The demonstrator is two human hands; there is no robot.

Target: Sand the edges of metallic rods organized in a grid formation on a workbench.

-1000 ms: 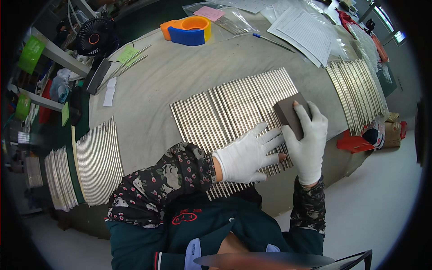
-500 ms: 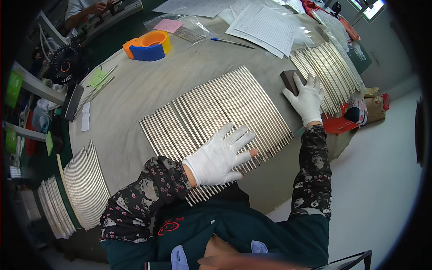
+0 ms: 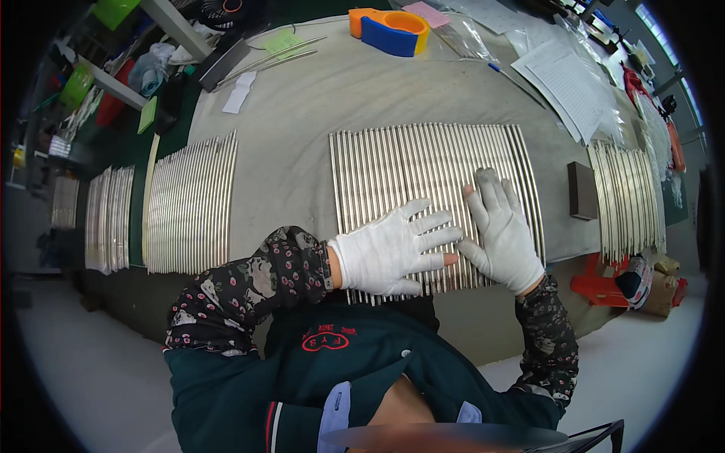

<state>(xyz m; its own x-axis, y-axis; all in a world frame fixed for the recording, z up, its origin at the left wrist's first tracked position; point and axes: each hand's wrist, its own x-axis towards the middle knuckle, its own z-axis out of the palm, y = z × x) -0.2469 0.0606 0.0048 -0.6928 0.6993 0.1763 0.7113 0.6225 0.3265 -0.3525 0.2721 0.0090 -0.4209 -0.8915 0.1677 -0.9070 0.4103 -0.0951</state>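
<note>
Side by side across the middle of the table lies a row of thin, shiny metal rods (image 3: 408, 166). My left hand (image 3: 393, 249), in a white glove with a bare thumb tip, rests flat on the near part of the row with its fingers spread. On the right part of the same rods lies my right hand (image 3: 500, 234), gloved alike, fingers stretched toward the far side. The two thumbs come close together over the rods. Parts of the rods under both palms are hidden.
A dark block (image 3: 581, 191) stands beside another rod group (image 3: 624, 200) at the right. More rods (image 3: 190, 208) lie at the left edge. Farther back are an orange and blue tape dispenser (image 3: 389, 34), a pen (image 3: 516, 84), paper sheets (image 3: 563, 83) and a paper strip (image 3: 239, 92).
My right hand has left the dark block and moved left onto the middle rods. My left hand stays on them. The view has turned, and the row now appears straighter.
</note>
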